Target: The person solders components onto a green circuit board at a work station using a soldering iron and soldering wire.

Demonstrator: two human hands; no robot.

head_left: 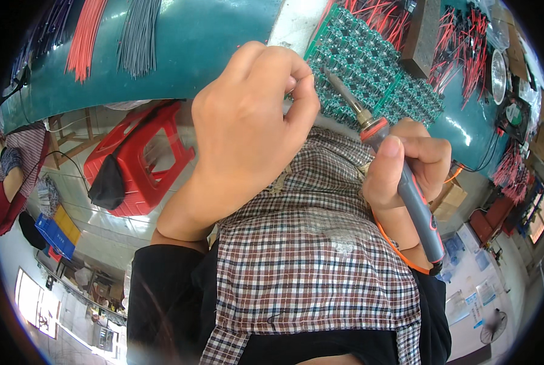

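Note:
My right hand (pixel 408 159) grips a soldering iron (pixel 419 213) with a grey and red handle. Its metal tip points up and left, over a panel of small green circuit boards (pixel 360 58) on the bench. An orange cord trails from the handle's lower end. At the left edge of that panel, my left hand (pixel 247 115) is closed in a pinch, thumb against forefinger. Whatever lies between those fingertips is hidden or too small to name. Whether the iron's tip touches a board, I cannot tell.
Bundles of red wires (pixel 88 36) and grey wires (pixel 139 42) lie on the green bench mat (pixel 199 36). Behind the boards are red-black wires (pixel 460 42) and a dark bar (pixel 422 39). A small fan (pixel 514 115) stands right. Below left is a red stool (pixel 104 179); another person's arm (pixel 13 177) shows beyond.

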